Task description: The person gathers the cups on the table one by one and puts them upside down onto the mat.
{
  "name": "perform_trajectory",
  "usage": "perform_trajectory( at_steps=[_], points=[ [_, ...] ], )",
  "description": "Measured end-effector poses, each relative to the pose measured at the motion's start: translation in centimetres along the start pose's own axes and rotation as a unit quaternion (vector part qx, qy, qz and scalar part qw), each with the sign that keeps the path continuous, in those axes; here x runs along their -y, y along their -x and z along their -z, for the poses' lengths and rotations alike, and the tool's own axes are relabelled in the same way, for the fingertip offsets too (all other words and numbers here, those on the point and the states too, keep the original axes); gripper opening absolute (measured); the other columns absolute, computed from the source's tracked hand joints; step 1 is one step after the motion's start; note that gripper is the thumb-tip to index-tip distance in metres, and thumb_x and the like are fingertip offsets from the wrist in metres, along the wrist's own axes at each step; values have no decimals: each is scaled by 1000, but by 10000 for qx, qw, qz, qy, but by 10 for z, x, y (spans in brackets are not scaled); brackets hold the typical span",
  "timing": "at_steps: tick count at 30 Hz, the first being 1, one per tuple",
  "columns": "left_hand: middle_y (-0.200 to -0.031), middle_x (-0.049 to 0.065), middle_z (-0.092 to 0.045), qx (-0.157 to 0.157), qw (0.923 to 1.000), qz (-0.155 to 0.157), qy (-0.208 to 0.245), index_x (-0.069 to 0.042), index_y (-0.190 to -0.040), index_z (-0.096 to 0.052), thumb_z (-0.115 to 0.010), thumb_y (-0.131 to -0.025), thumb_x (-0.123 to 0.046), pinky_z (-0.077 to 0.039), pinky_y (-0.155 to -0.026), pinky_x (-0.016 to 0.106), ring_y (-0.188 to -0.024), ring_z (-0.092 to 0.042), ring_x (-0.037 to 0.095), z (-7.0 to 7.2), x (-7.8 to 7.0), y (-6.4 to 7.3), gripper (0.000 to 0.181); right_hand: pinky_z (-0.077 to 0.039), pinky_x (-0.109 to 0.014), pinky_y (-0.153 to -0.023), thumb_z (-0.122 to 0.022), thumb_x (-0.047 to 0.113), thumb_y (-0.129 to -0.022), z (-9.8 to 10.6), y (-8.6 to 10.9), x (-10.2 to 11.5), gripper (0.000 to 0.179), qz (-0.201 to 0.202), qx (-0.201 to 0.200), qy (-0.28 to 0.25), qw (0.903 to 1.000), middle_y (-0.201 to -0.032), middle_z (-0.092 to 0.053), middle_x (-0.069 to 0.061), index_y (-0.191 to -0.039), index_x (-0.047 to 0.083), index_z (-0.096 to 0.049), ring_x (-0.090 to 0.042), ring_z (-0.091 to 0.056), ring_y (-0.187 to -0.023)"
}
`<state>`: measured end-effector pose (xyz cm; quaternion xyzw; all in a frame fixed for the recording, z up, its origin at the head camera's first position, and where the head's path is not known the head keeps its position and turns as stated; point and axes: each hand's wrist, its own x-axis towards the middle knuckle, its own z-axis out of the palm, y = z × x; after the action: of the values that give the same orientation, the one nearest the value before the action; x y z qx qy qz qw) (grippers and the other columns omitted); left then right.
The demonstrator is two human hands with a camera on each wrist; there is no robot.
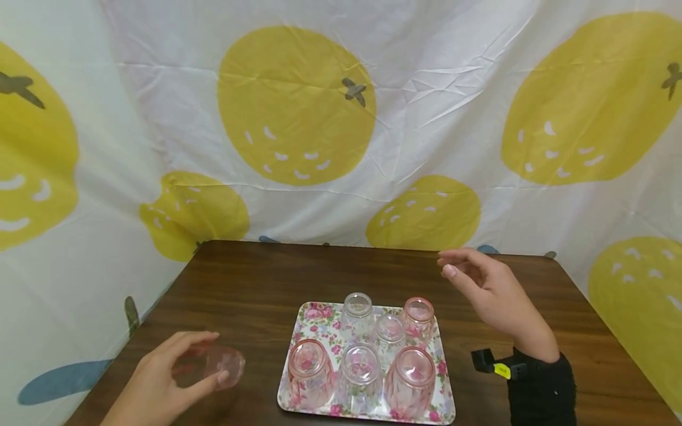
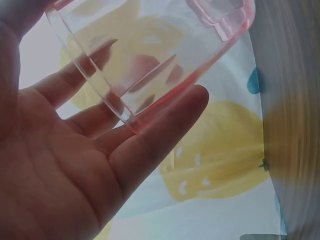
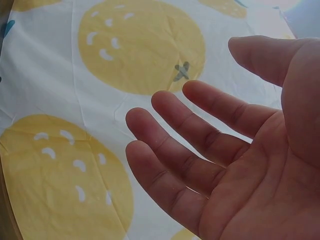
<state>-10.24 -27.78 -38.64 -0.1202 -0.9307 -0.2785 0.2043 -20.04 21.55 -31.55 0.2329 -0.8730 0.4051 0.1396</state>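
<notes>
My left hand (image 1: 165, 376) holds a pink-tinted clear glass (image 1: 226, 365) off to the left of the tray, its thumb and fingers around the sides. In the left wrist view the glass (image 2: 150, 55) is tilted in the fingers. On the floral tray (image 1: 325, 316) several glasses stand upside down: a clear glass (image 1: 358, 316) and a pink glass (image 1: 418, 319) at the back, a small clear glass (image 1: 391, 331) in the middle, and a pink glass (image 1: 311, 373), a clear glass (image 1: 361, 373) and another pink glass (image 1: 410, 381) in front. My right hand (image 1: 487, 290) hovers right of the tray, holding nothing, fingers relaxed.
A dark wooden table (image 1: 256, 278) lies under the tray. Behind and beside it hangs a white cloth (image 1: 426, 106) printed with yellow fruit. A black strap with a small device (image 1: 501, 368) sits on the right wrist.
</notes>
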Motion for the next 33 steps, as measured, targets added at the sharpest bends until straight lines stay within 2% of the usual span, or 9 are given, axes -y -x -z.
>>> perform_trajectory(
  at_steps=[4, 7, 13, 18, 24, 29, 33],
  points=[
    [-114, -7, -67, -36, 9997, 168, 171, -25, -120, -68, -93, -72, -31, -59, -73, 23, -95, -62, 1, 1, -5, -2, 55, -54, -16, -86, -55, 24, -106, 1, 0, -1, 30, -26, -4, 47, 10000, -122, -69, -4, -132, 13, -61, -2, -66, -104],
    [-115, -7, -67, -110, 9989, 212, 403, -25, -122, -67, -92, -73, -27, -59, -73, 19, -95, -62, -2, 1, -9, -4, 55, -54, -17, -86, -55, 25, -106, 2, 0, -1, 30, -69, 5, 87, 9999, -123, -69, -4, -133, 13, -61, -1, -66, -105],
    [-115, -8, -66, -214, 9972, 300, 647, -25, -124, -66, -90, -77, -26, -56, -78, 12, -95, -65, 2, 1, -15, -5, 53, -55, -20, -85, -55, 27, -106, 3, 0, 0, 31, -116, 36, 112, 9999, -124, -68, -3, -134, 13, -60, -4, -67, -105],
    [-118, -9, -65, -166, 9968, 482, 616, -27, -125, -65, -88, -79, -31, -57, -76, 16, -95, -67, 6, 3, -18, -5, 52, -55, -20, -84, -55, 27, -106, 4, 1, -1, 31, -137, 19, 115, 9998, -123, -68, -2, -133, 14, -60, -5, -67, -104],
    [-123, -4, -66, -74, 9949, 739, 677, -29, -127, -64, -86, -81, -35, -59, -73, 21, -94, -69, 6, 4, -20, -6, 52, -55, -20, -84, -55, 27, -106, 3, 1, -1, 30, -114, -1, 83, 9999, -122, -69, -2, -132, 14, -61, -5, -67, -104],
    [-121, -2, -67, -85, 9940, 766, 770, -26, -127, -64, -86, -82, -33, -59, -73, 20, -93, -69, 4, 4, -22, -8, 50, -55, -21, -83, -56, 27, -105, 3, 1, -2, 29, -105, -15, 67, 9999, -121, -69, -1, -132, 15, -61, -5, -67, -103],
    [-119, 2, -68, -181, 9919, 667, 1063, -22, -127, -64, -87, -81, -26, -60, -73, 19, -96, -68, 1, 2, -23, -9, 51, -56, -22, -83, -56, 27, -105, 3, 1, -2, 30, -104, 4, 63, 9999, -122, -69, -1, -132, 15, -61, -4, -67, -103]
  ],
)
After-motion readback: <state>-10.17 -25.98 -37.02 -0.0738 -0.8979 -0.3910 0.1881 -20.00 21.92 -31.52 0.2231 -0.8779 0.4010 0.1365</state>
